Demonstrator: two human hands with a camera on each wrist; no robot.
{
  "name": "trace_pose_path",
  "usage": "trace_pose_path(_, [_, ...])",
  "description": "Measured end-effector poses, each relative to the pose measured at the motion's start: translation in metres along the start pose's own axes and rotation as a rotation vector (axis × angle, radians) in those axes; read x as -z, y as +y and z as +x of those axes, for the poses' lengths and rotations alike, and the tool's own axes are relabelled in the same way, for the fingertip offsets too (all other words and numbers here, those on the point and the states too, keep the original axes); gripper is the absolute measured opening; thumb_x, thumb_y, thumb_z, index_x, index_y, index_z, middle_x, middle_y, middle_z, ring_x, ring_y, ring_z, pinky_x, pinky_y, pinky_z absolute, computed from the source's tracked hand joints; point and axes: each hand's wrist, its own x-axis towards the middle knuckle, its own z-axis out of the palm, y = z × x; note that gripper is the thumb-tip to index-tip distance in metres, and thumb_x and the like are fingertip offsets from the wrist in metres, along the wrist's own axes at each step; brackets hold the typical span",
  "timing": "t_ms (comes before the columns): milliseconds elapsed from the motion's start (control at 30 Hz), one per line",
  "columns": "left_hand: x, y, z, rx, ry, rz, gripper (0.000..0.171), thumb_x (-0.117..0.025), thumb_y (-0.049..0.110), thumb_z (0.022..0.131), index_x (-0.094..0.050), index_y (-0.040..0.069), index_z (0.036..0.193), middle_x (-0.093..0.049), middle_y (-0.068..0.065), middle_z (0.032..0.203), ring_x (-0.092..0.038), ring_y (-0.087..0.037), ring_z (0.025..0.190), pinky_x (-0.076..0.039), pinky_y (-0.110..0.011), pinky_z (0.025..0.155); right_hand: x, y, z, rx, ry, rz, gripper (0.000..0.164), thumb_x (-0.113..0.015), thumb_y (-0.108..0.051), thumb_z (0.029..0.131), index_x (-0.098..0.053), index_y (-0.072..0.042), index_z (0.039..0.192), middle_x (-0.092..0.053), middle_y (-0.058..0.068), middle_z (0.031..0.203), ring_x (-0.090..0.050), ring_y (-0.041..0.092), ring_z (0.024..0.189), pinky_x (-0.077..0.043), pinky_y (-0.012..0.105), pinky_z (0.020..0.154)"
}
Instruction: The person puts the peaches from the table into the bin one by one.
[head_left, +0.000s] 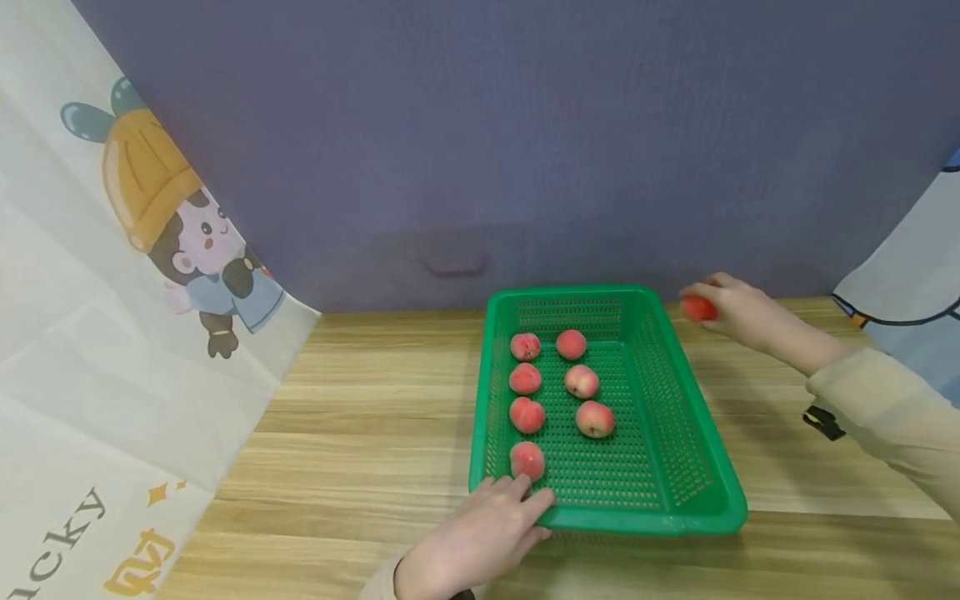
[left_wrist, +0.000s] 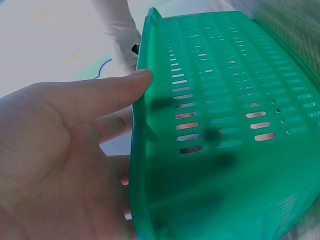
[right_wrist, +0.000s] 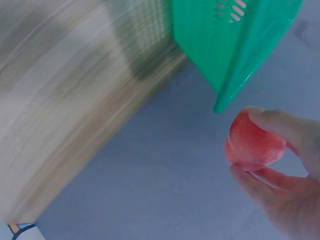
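A green plastic basket (head_left: pixel 645 523) with slotted walls stands on the wooden table. My left hand (head_left: pixel 487 525) grips its near rim toward the left corner. In the left wrist view the thumb (left_wrist: pixel 135 85) lies on the outer wall, while the other fingers reach behind the rim and are partly hidden. My right hand (head_left: pixel 742 317) holds a red peach (right_wrist: pixel 255 142) between thumb and fingertips, in the air just outside the basket's far right side. Inside the basket, several peaches (head_left: pixel 526 379) form a column along the left wall. Beside it runs a shorter column of 3 peaches (head_left: pixel 582 382).
A grey-blue panel (head_left: pixel 450 150) rises behind the table's far edge. The wooden tabletop (head_left: pixel 360 433) extends on both sides of the basket. White sheets with cartoon prints (head_left: pixel 97 350) hang at the left and right. A small black object (head_left: pixel 823 422) shows under the right sleeve.
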Motion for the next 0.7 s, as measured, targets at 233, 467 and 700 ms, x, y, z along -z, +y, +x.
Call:
trace_pose_path(233, [0.000, 0.000, 0.000, 0.000, -0.004, -0.002, 0.023, -0.059, 0.030, 0.083, -0.053, 0.017, 0.101, -0.050, 0.005, 0.083, -0.047, -0.003, 0.068, -0.032, -0.015, 0.059, 0.002, -0.011, 0.006, 0.078, 0.067, -0.002, 0.043, -0.074, 0.008, 0.059, -0.059, 0.002, 0.099, -0.051, 0.027, 0.090, -0.054, 0.039, 0.074, -0.046, 0.046, 0.056])
trace_pose_path(467, [0.000, -0.001, 0.001, -0.005, 0.002, 0.006, 0.023, -0.059, 0.031, 0.083, -0.053, 0.017, 0.101, -0.050, 0.005, 0.083, -0.047, -0.003, 0.068, -0.032, -0.015, 0.059, 0.005, -0.025, 0.013, 0.113, 0.067, -0.001, 0.041, -0.075, 0.004, 0.060, -0.061, 0.001, 0.098, -0.053, 0.025, 0.089, -0.055, 0.036, 0.074, -0.047, 0.043, 0.055])
trace_pose_path(700, [0.000, 0.000, 0.000, -0.005, 0.004, 0.012, 0.023, -0.060, 0.030, 0.083, -0.053, 0.017, 0.100, -0.051, 0.005, 0.083, -0.047, -0.003, 0.067, -0.031, -0.015, 0.059, 0.010, -0.041, 0.020, 0.159, 0.016, -0.006, 0.041, -0.076, 0.004, 0.060, -0.061, 0.000, 0.099, -0.053, 0.024, 0.090, -0.055, 0.036, 0.076, -0.047, 0.043, 0.058])
